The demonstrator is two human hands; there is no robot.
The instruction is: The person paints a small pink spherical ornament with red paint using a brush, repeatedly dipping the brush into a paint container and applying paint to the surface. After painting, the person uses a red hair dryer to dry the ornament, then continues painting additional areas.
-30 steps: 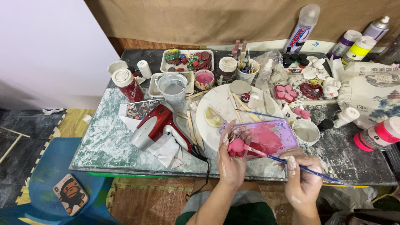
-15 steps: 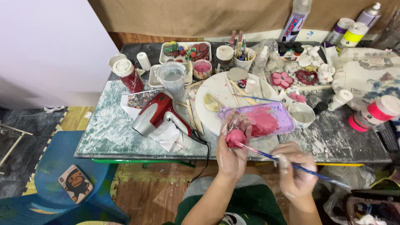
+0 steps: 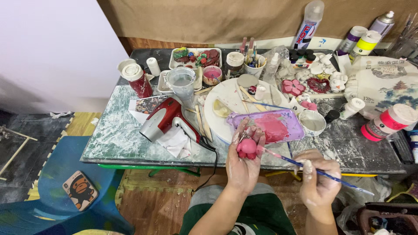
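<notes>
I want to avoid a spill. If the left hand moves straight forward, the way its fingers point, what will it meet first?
The left hand, holding a small pink figure, points up-table. First in line looks like the purple tray of pink paint, just beyond the fingertips. Depth is unclear; the hand may pass above its rim.

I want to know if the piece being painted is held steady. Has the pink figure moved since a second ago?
Yes. The pink figure in the left hand has come off the purple tray toward the person, past the table's near edge.
</notes>
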